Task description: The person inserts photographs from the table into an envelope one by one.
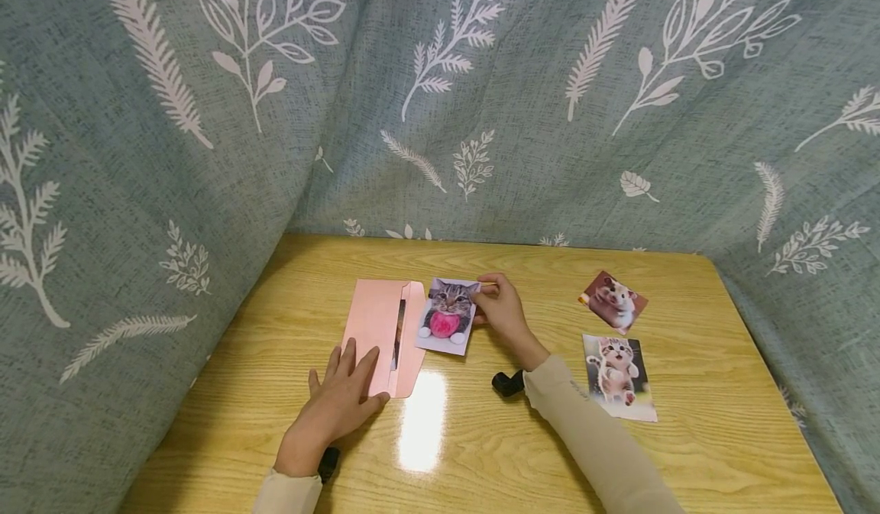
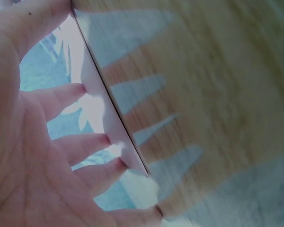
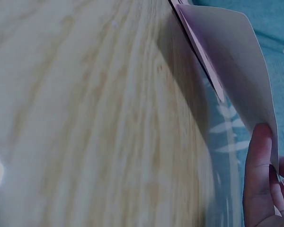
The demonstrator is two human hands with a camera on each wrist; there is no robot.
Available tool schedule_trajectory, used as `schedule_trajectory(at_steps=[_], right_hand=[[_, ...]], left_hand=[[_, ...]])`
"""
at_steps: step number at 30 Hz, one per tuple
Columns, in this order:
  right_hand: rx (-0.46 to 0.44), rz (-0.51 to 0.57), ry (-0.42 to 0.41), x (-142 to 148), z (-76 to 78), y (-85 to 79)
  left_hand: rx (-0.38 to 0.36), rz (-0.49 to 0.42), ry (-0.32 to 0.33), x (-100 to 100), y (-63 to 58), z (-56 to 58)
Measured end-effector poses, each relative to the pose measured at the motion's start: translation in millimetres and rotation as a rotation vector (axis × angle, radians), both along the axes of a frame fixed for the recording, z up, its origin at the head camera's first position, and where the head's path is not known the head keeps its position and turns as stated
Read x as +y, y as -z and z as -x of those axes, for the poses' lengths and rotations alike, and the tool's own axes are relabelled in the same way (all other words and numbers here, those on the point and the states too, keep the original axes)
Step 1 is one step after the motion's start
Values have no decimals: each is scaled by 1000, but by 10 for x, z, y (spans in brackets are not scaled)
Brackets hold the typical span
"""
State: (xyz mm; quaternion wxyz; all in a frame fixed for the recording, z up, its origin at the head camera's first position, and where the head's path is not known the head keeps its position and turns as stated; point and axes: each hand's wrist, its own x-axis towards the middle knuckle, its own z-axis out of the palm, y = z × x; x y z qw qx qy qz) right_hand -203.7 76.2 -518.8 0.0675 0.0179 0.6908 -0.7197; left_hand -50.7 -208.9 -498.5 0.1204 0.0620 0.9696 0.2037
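A pink envelope (image 1: 367, 308) lies on the table with its flap folded out to the right. Through its slot shows part of a dark picture (image 1: 398, 334). Spread fingers of my left hand (image 1: 337, 403) rest on the envelope's lower left part, the thumb at its bottom edge. My right hand (image 1: 505, 311) pinches the right edge of a photo of a grey tabby cat with a pink ball (image 1: 447, 315). The photo's left edge overlaps the flap. In the right wrist view the photo's plain back (image 3: 236, 61) tilts up off the table between thumb and fingers.
Right of my right arm lie a hamster photo (image 1: 614, 302) and, below it, a kitten photo (image 1: 619, 376). The wooden table (image 1: 481, 453) carries a bright light reflection. A green leaf-patterned cloth (image 1: 412, 170) hangs behind and along both sides.
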Motion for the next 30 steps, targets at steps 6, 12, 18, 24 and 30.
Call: schedule_trajectory(at_steps=[6,12,18,24,30], right_hand=[[11,-5,5,-78,-14,3],[26,-26,-10,-153,-31,-14],[24,-50,-13,-232,-46,26],[33,-55,-37,-297,-79,36],[20,-58,-65,-360,-100,58]], left_hand=[[-6,1,2,-5,3,4],[-10,0,2,0,-2,5],[-15,1,0,8,-13,6],[-18,4,-4,10,-14,6],[-20,2,-6,14,-15,12]])
